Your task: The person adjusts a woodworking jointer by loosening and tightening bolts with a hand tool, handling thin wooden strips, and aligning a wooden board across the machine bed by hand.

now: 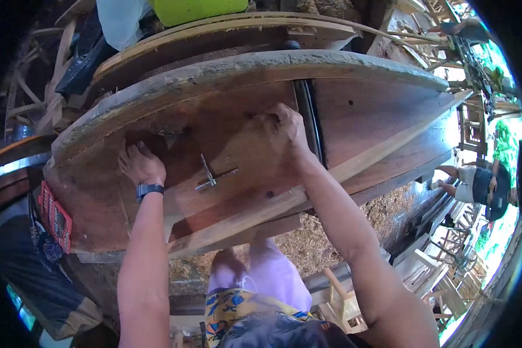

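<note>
My left hand [142, 164], with a dark watch on its wrist, rests on the reddish-brown wooden slab [383, 116], fingers spread. Over the same slab, my right hand [288, 127] is closed with its fingers curled inward; what they pinch, if anything, is too small to make out. Between the hands lies a metal T-shaped tool with a crossbar [209, 177], touched by neither hand. A long black bar [311, 124] crosses the slab just right of my right hand.
A red case of small tool pieces [56, 217] sits at the slab's left end. Behind is another curved board [191, 49], with a yellow-green container [200, 10] beyond. Wood shavings [319, 240] cover the floor. Another person [484, 191] is at the far right, among stacked timber.
</note>
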A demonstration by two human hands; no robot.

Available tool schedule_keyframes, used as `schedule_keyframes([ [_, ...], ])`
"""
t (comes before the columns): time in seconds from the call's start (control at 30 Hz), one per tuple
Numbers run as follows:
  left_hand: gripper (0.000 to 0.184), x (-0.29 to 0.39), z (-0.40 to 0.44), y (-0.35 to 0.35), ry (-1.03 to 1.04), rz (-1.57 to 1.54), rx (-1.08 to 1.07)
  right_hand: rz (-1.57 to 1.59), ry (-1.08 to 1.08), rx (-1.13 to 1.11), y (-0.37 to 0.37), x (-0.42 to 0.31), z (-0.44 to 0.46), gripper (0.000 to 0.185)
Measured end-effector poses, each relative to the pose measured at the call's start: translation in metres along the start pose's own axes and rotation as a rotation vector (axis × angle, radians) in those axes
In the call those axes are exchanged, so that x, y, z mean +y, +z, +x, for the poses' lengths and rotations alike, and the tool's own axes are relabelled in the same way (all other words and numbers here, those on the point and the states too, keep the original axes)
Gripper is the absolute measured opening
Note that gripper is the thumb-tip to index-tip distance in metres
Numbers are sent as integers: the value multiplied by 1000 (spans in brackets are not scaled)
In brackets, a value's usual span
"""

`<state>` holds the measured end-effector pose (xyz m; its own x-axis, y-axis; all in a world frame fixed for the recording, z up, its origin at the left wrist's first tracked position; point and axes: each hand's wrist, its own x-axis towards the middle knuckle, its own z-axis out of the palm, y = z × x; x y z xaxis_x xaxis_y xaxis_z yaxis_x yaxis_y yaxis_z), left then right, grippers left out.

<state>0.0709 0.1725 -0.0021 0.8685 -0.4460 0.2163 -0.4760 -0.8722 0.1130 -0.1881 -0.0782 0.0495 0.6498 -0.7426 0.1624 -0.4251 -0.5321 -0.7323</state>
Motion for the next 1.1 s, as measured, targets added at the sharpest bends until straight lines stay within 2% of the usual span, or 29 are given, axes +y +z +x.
schedule_keyframes([
  [0.13, 37, 5, 0, -7, 30, -29, 20, -118, -103, 6, 9, 12, 5, 20],
  [0.23, 47, 0, -2, -1, -56, 38, -89, -159, -90, -48, 8, 6, 4, 19],
  [0.33, 44, 4, -2, -8, -75, -7, -131, -203, -61, -85, 6, -4, 0, 20],
  [0.43, 29, 11, 1, -13, -9, -59, 5, -222, -96, -26, 15, -4, -2, 21],
  [0.53, 29, 13, 3, -18, -52, -27, -72, -303, -145, 50, 20, -8, -5, 13],
  [0.67, 29, 2, -4, -2, -29, 11, -24, -314, -117, -14, 21, -8, -13, 18],
  [0.83, 28, 10, 2, -11, -17, -41, -6, -326, -73, 63, 36, 0, -10, 18],
  [0.93, 27, 10, 2, -14, -16, -89, -4, -259, -79, 35, 29, -3, -9, 22],
  [1.1, 26, 8, 0, -8, -10, -9, 8, -180, -43, 105, 21, -13, -12, 23],
])
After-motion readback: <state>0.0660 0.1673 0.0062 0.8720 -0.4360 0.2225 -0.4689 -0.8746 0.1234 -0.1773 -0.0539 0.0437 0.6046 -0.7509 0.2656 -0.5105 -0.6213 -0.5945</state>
